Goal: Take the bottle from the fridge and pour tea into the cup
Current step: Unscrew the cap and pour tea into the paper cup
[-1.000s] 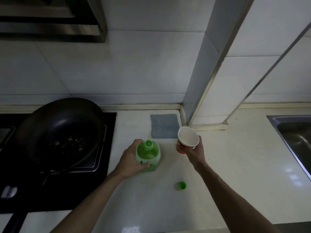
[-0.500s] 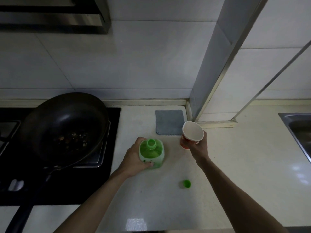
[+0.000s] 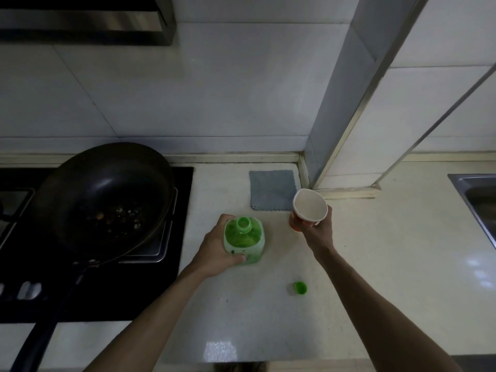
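A green tea bottle (image 3: 244,240) stands upright on the pale counter with its neck uncapped. My left hand (image 3: 217,248) wraps around its left side. Its green cap (image 3: 300,288) lies loose on the counter, nearer to me and to the right. My right hand (image 3: 318,230) holds a paper cup (image 3: 309,207), white inside and orange outside, tilted slightly toward me just right of the bottle. The cup looks empty.
A black wok (image 3: 104,200) with food scraps sits on the dark hob (image 3: 150,291) at the left, its handle pointing toward me. A grey cloth (image 3: 271,189) lies by the wall. A steel sink (image 3: 477,202) is at the far right. A tiled pillar (image 3: 346,108) rises behind the cup.
The view has shifted slightly. The cup has moved a little up and right, away from the bottle. The bottle stays upright in my left hand.
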`<state>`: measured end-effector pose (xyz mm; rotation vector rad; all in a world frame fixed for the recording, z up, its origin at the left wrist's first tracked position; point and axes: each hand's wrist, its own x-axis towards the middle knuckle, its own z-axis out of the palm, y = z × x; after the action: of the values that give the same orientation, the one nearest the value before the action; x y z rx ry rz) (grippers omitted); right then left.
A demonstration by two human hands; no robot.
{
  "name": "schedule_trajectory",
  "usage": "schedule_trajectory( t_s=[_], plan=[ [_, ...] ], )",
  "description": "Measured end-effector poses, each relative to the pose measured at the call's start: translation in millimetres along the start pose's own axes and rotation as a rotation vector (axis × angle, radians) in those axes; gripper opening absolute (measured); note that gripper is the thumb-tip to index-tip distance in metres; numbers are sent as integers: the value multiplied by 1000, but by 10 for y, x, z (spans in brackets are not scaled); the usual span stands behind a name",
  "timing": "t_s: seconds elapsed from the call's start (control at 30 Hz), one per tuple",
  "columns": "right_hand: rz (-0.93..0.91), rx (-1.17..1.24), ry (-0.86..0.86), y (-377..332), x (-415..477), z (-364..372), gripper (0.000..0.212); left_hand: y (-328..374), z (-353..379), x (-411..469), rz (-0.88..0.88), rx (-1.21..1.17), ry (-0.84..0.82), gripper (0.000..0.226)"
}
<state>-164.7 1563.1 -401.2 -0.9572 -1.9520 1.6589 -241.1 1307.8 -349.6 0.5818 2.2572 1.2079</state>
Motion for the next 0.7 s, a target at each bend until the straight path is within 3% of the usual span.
schedule_trajectory(
  t_s=[0.2,0.47,0.6,0.7],
  plan=[
    [19,-7,-38,0,-60,-37,91,6,0,1,-5,-16,-4,73],
    [227,-56,-13,138,-334,-300,92,-14,-1,-6,5,-29,18,74],
    [264,-119,11,236,-572,-413,78,-22,11,-15,6,-34,29,75],
    [208,-382,-117,314,-745,-460,60,-1,16,-19,14,-37,28,75]
  ],
)
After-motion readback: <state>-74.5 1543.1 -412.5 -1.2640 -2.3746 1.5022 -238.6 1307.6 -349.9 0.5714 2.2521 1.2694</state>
